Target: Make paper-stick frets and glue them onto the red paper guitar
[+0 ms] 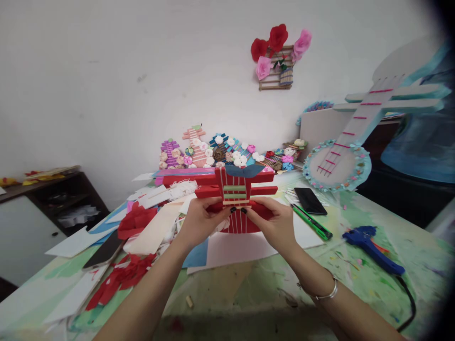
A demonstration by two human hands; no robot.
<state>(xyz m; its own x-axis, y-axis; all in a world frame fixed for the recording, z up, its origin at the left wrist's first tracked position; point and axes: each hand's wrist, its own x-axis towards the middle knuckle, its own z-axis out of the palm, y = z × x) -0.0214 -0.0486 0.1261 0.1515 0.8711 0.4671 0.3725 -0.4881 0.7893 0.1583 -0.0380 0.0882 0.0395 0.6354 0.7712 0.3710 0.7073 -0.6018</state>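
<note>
Upright in front of me is a red toy lute [232,180] with pale strings down its front, red pegs on both sides and a blue leaf-like piece [244,170] on top. Green and cream strips cross its neck. My left hand [204,219] grips it from the left and my right hand [273,221] from the right. Both thumbs press side by side at the lowest cream strip [235,203]. My other fingers are mostly hidden behind the lute. Below it lies a white sheet [227,253] over a blue one.
To the right lie a blue glue gun [373,248], a green utility knife [313,222] and a black phone [310,201]. Red crepe paper [121,279] and another phone [104,250] are at left. A large lute [341,161] and several small decorated ones [199,151] stand behind.
</note>
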